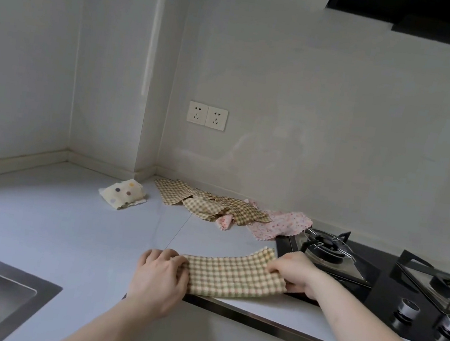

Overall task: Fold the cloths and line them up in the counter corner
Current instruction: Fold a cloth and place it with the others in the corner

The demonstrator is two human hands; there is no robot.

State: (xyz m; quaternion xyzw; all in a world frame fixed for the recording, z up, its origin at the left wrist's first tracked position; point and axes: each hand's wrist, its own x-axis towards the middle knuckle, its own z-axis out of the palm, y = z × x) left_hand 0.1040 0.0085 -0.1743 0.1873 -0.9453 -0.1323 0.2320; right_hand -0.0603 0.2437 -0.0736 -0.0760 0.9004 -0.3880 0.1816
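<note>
A checked cloth point(234, 277) stretches along the worktop point(66, 223) edge between the left hand point(159, 276) and right hand point(295, 271), each pinching one end.

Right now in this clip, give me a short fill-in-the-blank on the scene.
1. Both hands, left hand and right hand, grip the ____ cloth.
2. The folded cloth has a ____ pattern.
3. The pink cloth lies beside the ____.
4. On the wall sit ____ sockets.

Missing: checked; dotted; stove; two
</note>
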